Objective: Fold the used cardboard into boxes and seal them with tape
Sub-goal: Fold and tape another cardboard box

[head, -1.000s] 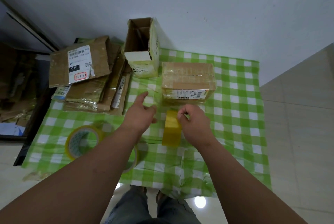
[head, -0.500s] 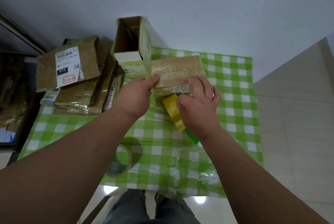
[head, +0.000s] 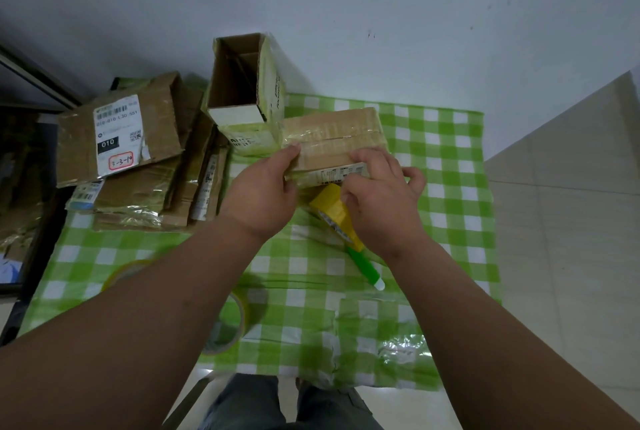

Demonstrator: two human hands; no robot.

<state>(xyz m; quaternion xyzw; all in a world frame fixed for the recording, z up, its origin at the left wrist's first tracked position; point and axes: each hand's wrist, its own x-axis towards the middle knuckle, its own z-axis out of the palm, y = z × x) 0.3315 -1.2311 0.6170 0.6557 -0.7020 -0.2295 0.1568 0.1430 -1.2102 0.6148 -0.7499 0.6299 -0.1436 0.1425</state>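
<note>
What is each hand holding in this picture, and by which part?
The left hand holds the taped box at its near left corner. The right hand holds the yellow tape roll by its upper part; its fingers also touch the box's near edge.

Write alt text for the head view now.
Both hands, left hand and right hand, grip a closed brown cardboard box on the green checked tablecloth; a yellow tape roll sits under the right hand. Flattened brown cardboard is stacked to the left.

Reaching forward from the lower corners, both bare forearms converge toward the middle. Left hand [head: 263,192] palm down, thumb extended, fingers curled underneath. Right hand [head: 379,192] palm down, fingers bent, fingertips spread slightly apart.
</note>
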